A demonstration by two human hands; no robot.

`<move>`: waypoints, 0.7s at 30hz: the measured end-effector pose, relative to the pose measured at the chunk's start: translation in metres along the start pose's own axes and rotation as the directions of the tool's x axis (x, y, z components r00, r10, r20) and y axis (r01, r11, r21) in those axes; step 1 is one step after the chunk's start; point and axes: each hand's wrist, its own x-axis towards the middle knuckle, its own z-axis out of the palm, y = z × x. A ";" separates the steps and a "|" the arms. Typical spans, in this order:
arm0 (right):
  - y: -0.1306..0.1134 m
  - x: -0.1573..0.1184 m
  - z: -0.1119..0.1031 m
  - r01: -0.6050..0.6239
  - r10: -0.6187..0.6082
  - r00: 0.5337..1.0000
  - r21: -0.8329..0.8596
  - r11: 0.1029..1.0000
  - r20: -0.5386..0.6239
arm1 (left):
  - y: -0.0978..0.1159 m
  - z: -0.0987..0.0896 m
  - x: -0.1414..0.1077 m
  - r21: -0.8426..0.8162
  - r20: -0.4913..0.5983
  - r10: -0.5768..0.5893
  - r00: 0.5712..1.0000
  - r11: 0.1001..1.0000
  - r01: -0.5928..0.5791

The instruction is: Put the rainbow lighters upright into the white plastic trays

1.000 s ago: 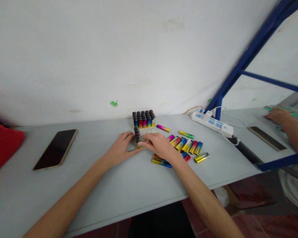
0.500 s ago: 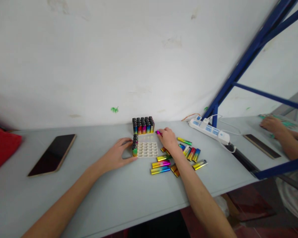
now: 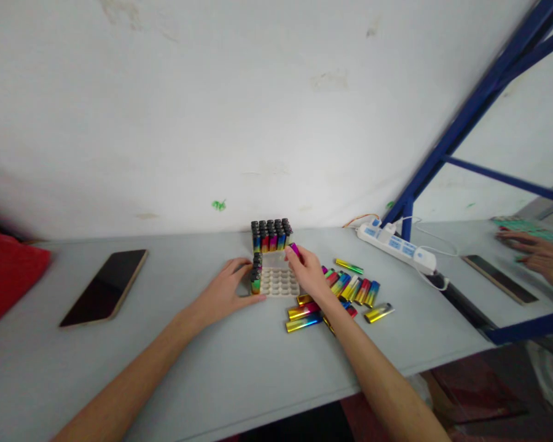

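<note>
Part of the purple casing point(image 3: 295, 248) is concealed by the right hand point(image 3: 306, 270), whose forearm point(image 3: 364, 356) hides some loose casings point(image 3: 304, 322); contact between left hand point(image 3: 225, 285) and lighters point(image 3: 256, 275) is too small to confirm, the left edge cuts the red item point(image 3: 9, 270), the right edge a blurred co-worker's hand point(image 3: 546, 261).

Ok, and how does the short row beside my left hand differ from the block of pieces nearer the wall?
The short row is a single line, while the back block is several pieces wide and deep. The short row runs along the left side of the pale tray, close to your left hand; the back block stands farther off, nearer the wall. Both hold upright, colourful pieces with black tops.
</note>
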 end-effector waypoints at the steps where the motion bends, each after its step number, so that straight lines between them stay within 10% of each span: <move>1: -0.003 -0.002 0.003 -0.009 0.009 1.000 0.004 1.000 0.002 | 0.000 -0.001 0.000 -0.012 0.003 -0.004 1.000 1.000 0.004; 21: -0.014 -0.010 0.010 -0.001 0.006 1.000 -0.160 0.987 0.027 | -0.003 -0.007 -0.002 -0.006 0.043 0.005 0.999 1.000 -0.004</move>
